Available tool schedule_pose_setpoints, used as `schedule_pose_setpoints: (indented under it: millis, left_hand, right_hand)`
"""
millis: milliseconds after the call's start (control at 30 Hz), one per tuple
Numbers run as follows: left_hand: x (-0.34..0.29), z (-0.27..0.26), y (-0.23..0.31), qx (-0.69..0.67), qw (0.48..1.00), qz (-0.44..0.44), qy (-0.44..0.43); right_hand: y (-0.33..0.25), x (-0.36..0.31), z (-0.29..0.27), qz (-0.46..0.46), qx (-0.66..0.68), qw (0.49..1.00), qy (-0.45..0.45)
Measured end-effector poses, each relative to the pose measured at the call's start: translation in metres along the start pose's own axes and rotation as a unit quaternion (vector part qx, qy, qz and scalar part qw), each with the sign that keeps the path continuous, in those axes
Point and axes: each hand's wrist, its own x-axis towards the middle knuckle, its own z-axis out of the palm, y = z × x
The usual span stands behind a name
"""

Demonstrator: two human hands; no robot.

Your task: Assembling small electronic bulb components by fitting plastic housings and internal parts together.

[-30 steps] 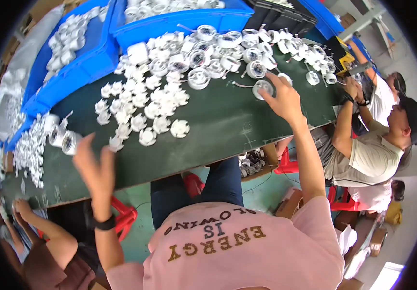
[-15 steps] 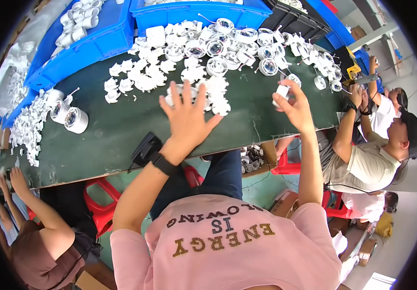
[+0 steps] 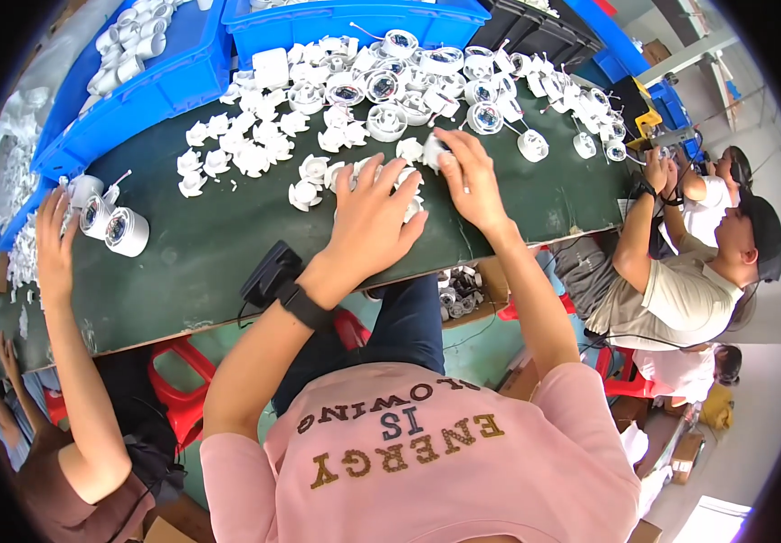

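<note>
Small white finned plastic parts (image 3: 304,195) lie scattered on the dark green table (image 3: 209,244). My left hand (image 3: 372,215) is palm down over a cluster of them, its fingers spread and partly hiding the parts beneath. To its right, my right hand (image 3: 474,179) grips a small white plastic part (image 3: 434,151) between thumb and fingers. Its exact shape is mostly covered. Just beyond are white round housings (image 3: 381,86) with dark metallic insides and thin wires, heaped in a pile.
Blue bins (image 3: 150,104) stand along the far side, one holding white cylinders (image 3: 128,54). A black crate (image 3: 535,45) is at the far right. At left, a co-worker's hand (image 3: 53,231) reaches by two round housings (image 3: 126,232). Another person (image 3: 689,281) works at right.
My right hand has moved left and down to the parts with the white piece. My left hand has shifted slightly right. The left co-worker's arm has reached forward to the housings.
</note>
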Motion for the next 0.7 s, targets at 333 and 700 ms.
schedule_pose_setpoints:
  millis: [333,700]
  left_hand:
    - [0.046,0.022,-0.014,0.044,0.997,-0.052,-0.026]
    - [0.054,0.011,-0.027,-0.098,0.983,-0.113,-0.111]
  right_hand:
    - [0.015,-0.016,-0.017,0.064,0.091,0.992,0.058]
    - [0.012,-0.015,-0.014,0.021,0.073,0.997,0.002]
